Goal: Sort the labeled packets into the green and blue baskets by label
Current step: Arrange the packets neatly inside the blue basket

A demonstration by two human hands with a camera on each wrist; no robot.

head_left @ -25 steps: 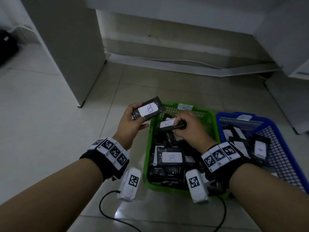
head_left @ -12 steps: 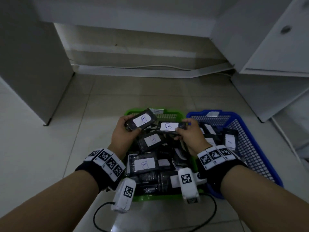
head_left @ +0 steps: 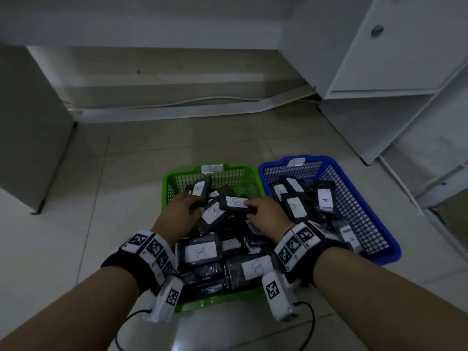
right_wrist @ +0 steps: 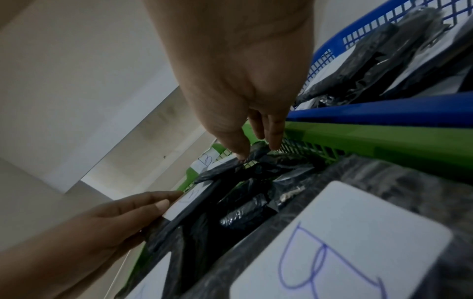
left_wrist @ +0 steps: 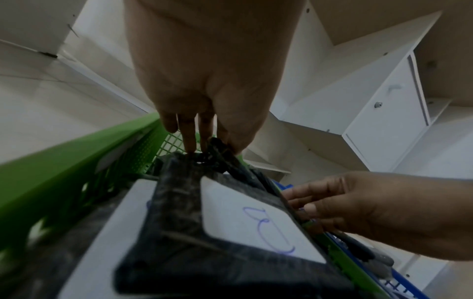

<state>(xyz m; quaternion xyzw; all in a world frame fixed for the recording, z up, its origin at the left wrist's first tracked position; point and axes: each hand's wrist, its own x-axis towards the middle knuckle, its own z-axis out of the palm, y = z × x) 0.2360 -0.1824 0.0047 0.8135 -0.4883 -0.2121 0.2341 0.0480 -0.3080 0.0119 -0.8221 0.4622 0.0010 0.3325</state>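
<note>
We've got the green basket [head_left: 169, 184] heaped w/ black B packets right up past the rim, and the blue basket [head_left: 364, 196] touching it on our right, holding A packets [head_left: 296, 206] in a looser layer. Biggest risk as we read it: the green pile is so full that anything set on top could slide over the shared wall into blue, mixing labels. Left hand [head_left: 181, 207] is curled onto a B packet [head_left: 200, 190] near the far end, fingers pinching its dark edge in the left wrist view; if we let go while it's tilted it may tip off the heap. Right hand [head_left: 266, 212] pinches another B packet [head_left: 235, 202] by its near end, just beside the blue wall, so a loose drop there is the likeliest spill. Film looks slick and crinkly, so grip on just a corner could slip. Dim light also makes a label misread possible.
</note>
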